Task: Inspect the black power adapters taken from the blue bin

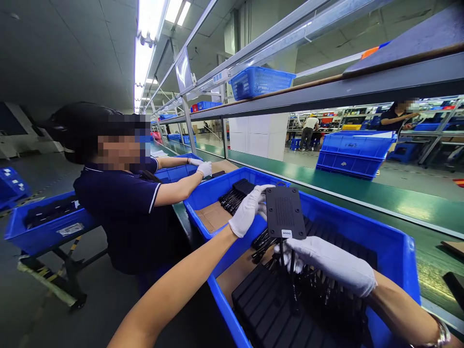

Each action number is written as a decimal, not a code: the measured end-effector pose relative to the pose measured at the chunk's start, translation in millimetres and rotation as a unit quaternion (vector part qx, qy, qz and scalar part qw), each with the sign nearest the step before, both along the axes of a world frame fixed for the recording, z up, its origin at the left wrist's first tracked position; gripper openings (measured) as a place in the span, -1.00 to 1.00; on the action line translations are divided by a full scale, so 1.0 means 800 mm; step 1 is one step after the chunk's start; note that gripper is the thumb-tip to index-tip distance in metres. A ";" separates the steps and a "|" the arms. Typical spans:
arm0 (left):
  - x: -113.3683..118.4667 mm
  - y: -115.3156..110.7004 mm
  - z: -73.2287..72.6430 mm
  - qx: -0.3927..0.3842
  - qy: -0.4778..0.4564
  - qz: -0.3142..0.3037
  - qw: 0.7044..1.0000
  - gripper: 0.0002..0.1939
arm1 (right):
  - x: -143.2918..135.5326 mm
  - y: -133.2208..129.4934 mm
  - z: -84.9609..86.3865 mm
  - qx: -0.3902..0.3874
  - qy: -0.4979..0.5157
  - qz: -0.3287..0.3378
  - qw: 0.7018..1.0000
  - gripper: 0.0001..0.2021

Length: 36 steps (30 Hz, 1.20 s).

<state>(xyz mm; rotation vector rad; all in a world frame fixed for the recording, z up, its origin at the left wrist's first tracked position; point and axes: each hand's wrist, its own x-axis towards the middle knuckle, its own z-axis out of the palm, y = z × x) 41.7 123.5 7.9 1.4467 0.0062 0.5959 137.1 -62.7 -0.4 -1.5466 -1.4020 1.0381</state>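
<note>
My left hand (249,209), in a white glove, grips the left edge of a flat black ribbed module (284,212) with a small white label at its lower edge. My right hand (328,263), also gloved, sits just below the module and holds the black cables hanging from it. Both hands hover over a big blue bin (393,251) filled with rows of similar black modules (268,304) and cables, on a cardboard liner.
A second blue bin (208,191) with cardboard and black parts lies just beyond. A co-worker in a dark shirt (119,203) reaches a gloved hand toward bins at the left. A green conveyor belt (380,195) runs along the right, carrying stacked blue crates (353,154). A blue basket (259,82) sits on the overhead shelf.
</note>
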 end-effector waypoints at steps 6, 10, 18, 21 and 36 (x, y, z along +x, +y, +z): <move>0.000 0.002 -0.001 0.001 0.000 -0.004 1.000 -0.45 | 0.002 0.001 -0.001 0.002 0.011 0.005 1.000 -0.51; 0.001 0.002 -0.001 -0.010 0.000 -0.003 1.000 -0.44 | 0.002 0.003 -0.001 0.001 0.014 0.000 1.000 -0.51; 0.002 0.003 -0.001 -0.003 0.000 -0.014 1.000 -0.43 | 0.002 -0.001 -0.005 0.002 0.016 -0.001 1.000 -0.48; 0.002 0.004 -0.001 -0.001 0.004 -0.019 1.000 -0.44 | 0.001 0.001 -0.003 0.006 0.017 0.003 1.000 -0.48; 0.003 0.004 -0.002 -0.006 -0.004 -0.023 1.000 -0.47 | -0.002 0.001 0.001 0.006 0.025 -0.003 1.000 -0.48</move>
